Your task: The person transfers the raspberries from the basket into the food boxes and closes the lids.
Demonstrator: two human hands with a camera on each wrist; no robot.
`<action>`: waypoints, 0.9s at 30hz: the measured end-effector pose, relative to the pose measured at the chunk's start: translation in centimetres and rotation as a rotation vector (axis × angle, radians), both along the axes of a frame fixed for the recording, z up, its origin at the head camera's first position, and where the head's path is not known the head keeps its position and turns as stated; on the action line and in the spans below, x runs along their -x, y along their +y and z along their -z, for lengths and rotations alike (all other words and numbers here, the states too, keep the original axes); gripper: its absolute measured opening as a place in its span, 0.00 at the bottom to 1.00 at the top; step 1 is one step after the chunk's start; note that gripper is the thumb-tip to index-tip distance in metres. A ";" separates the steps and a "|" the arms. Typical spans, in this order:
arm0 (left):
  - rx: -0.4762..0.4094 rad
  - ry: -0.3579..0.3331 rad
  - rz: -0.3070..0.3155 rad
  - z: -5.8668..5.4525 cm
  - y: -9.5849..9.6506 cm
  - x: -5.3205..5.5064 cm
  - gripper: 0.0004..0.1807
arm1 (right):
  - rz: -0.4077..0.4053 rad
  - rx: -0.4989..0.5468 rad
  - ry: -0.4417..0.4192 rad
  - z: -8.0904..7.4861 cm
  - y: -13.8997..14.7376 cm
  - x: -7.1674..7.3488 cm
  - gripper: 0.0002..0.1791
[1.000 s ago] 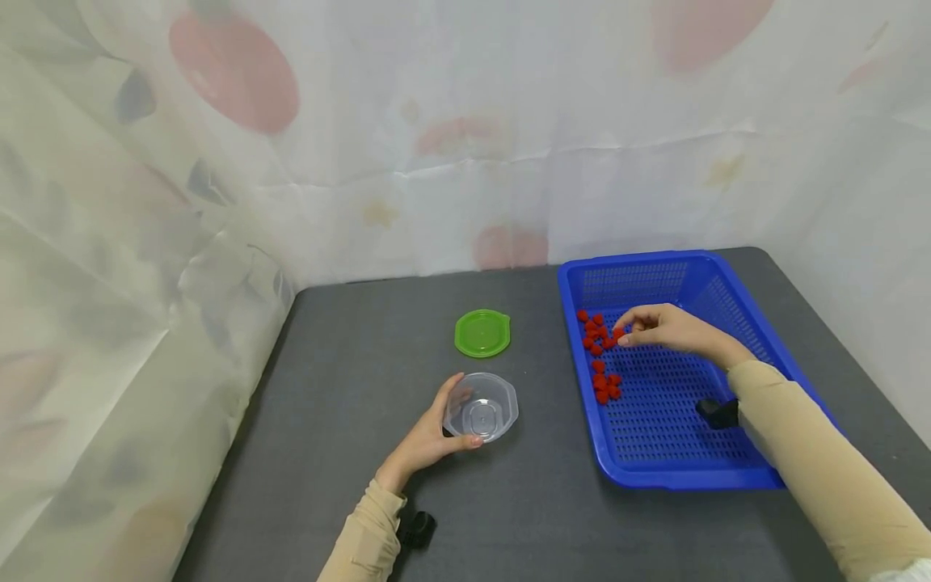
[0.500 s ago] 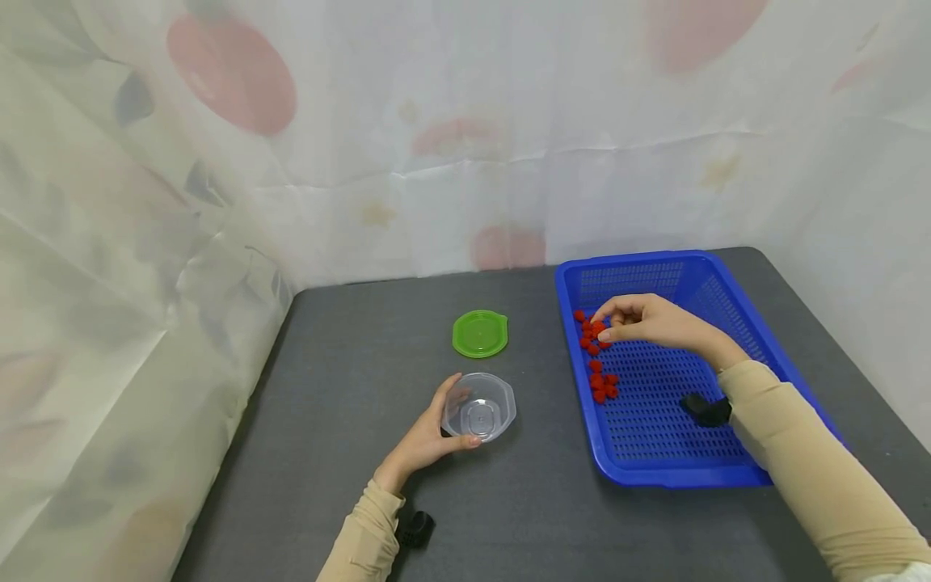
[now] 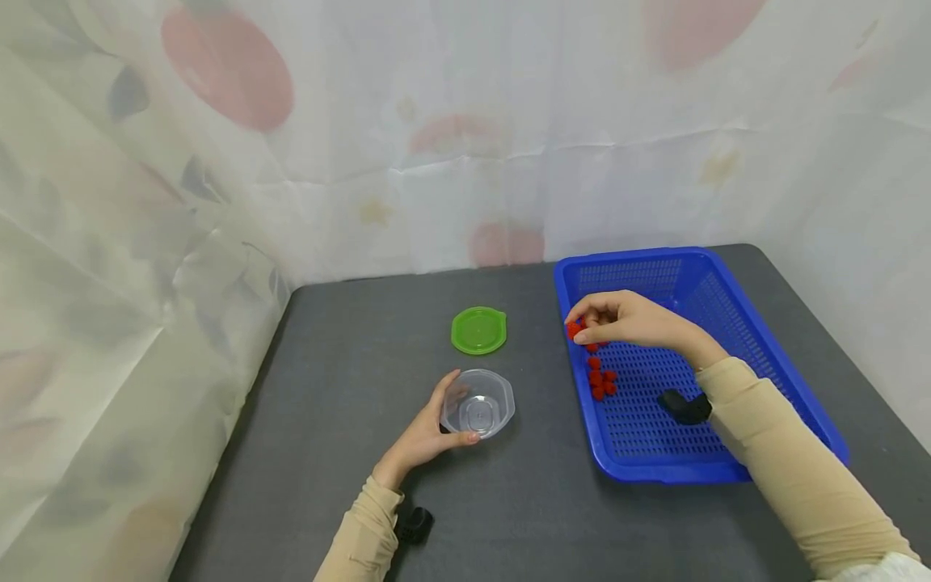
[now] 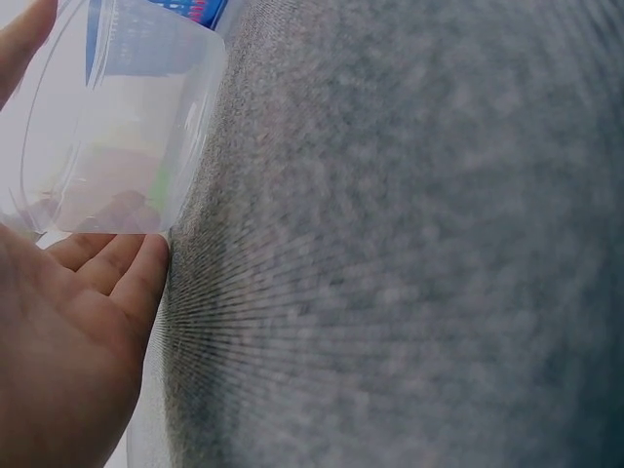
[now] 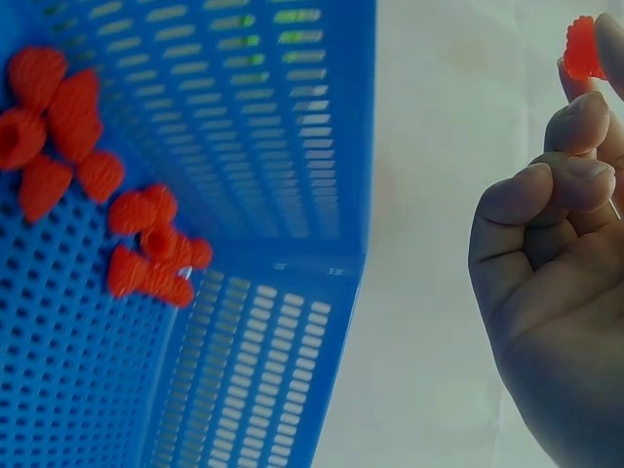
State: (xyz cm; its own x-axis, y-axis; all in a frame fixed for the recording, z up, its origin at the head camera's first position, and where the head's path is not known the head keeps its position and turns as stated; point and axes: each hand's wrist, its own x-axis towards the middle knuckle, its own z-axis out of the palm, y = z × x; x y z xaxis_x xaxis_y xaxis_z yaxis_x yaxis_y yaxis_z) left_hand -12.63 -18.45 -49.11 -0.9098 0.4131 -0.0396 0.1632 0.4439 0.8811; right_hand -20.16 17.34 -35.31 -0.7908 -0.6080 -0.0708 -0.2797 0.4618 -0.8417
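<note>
In the head view my right hand (image 3: 636,323) is over the left side of a blue basket (image 3: 669,471). A red raspberry (image 5: 582,49) is pinched between its thumb and index finger, while the other fingers curl in. More raspberries (image 3: 596,381) lie along the basket's left side; the hand covers part of them. My left hand (image 3: 422,440) grips a clear plastic container (image 3: 482,404) from its left side, thumb in front and fingers behind. Nothing shows inside that container. In the left wrist view its wall (image 4: 117,146) stands upright close over the table.
A green lid (image 3: 478,331) lies flat on the dark grey table (image 3: 334,388), behind the clear container. White patterned sheeting (image 3: 436,162) hangs behind the table and along both sides. The basket has raised, slotted walls (image 5: 283,146).
My right hand has moved left, from above the basket's inside toward its left rim, lifting a raspberry from the pile. My left hand has stayed on the container.
</note>
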 end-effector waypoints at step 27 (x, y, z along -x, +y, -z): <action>-0.009 -0.028 -0.018 0.1 0.0 0.1 0.57 | -0.217 0.141 -0.009 -1.3 -9.4 0.0 0.13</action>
State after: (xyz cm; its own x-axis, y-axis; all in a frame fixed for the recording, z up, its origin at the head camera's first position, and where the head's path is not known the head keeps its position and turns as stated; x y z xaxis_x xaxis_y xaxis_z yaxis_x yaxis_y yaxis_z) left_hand -12.77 -18.40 -49.23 -0.9158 0.3970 -0.0612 0.1305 0.4383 0.8893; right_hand -20.16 7.94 -33.97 -0.6401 -0.7680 0.0206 -0.3519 0.2693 -0.8964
